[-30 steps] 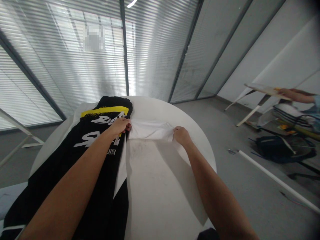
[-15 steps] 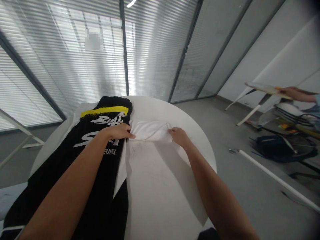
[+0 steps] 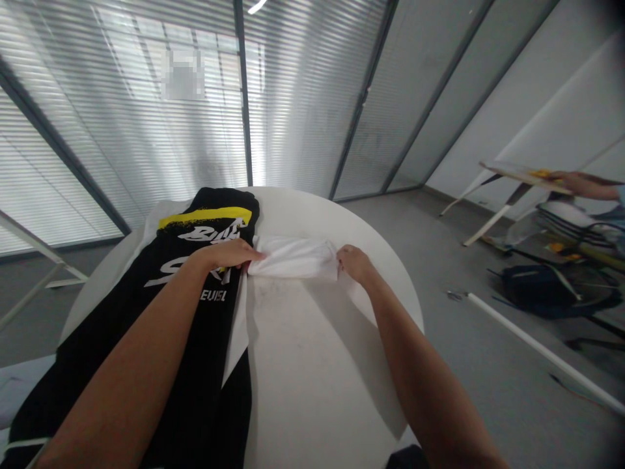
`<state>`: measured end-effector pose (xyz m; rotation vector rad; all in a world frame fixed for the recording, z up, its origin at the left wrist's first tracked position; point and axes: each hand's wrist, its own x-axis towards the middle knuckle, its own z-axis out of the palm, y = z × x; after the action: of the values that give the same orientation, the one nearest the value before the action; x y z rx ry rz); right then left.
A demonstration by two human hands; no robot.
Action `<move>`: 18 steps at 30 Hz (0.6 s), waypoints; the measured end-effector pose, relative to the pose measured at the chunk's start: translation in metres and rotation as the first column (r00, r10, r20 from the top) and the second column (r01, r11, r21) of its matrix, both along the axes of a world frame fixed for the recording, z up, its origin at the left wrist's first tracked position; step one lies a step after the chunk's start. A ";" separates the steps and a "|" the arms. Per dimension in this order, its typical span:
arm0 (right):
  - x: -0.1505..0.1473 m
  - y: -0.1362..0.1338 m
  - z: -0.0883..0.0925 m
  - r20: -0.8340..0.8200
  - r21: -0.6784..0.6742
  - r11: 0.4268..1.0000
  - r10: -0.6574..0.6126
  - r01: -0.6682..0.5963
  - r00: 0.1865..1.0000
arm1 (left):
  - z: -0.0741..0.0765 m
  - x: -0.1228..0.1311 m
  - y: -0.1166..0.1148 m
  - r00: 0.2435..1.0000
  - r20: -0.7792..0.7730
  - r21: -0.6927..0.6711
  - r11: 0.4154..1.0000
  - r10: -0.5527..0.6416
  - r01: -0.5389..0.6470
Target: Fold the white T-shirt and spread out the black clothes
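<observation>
A folded white cloth [image 3: 295, 258] lies flat on the round white table [image 3: 312, 339]. At its left end, my left hand [image 3: 239, 253] pinches the cloth's edge between thumb and fingers. My right hand [image 3: 353, 263] is at the right end, its fingers closed at the cloth's corner; what they grip is too small to make out. Black garments [image 3: 195, 326] with white lettering and a yellow stripe spread over the table's left side, beneath my left forearm.
White fabric [image 3: 153, 225] shows behind the black garments. Beyond the table stand blinds and glass panels. On the right are a white pole [image 3: 541, 352] on the floor, a dark bag [image 3: 541, 286], and another person's hand [image 3: 576, 182] over a second table [image 3: 517, 172].
My right hand has shifted slightly right and up, to just beside the cloth's right end. My left fingertips have moved a little up along its left edge.
</observation>
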<state>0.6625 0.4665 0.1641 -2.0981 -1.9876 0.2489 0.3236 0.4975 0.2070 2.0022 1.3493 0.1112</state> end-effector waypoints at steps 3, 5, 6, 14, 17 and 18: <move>-0.009 0.001 -0.002 -0.054 0.078 0.992 -0.095 0.099 0.994 | -0.016 0.019 0.004 0.979 0.083 0.222 0.955 0.185 -0.199; -0.016 0.001 -0.005 -0.115 0.106 0.984 -0.129 0.141 0.985 | -0.025 0.028 0.008 0.961 0.087 0.339 0.899 0.264 -0.278; -0.019 0.002 -0.006 -0.145 0.113 0.982 -0.136 0.153 0.980 | -0.029 0.031 0.010 0.954 0.083 0.374 0.878 0.288 -0.298; -0.014 0.000 0.000 -0.363 0.113 0.951 -0.229 0.287 0.903 | -0.037 0.019 0.022 0.897 0.230 0.272 0.860 0.378 -0.432; -0.006 -0.003 0.007 -0.393 0.091 0.939 -0.271 0.331 0.879 | -0.039 0.015 0.024 0.871 0.247 0.204 0.856 0.425 -0.475; -0.005 -0.003 0.007 -0.388 0.082 0.942 -0.272 0.326 0.881 | -0.040 0.015 0.024 0.870 0.242 0.193 0.857 0.430 -0.477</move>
<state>0.6575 0.4639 0.1716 -2.0465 -1.4007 0.3968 0.3388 0.5220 0.1666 1.7651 1.7257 0.7061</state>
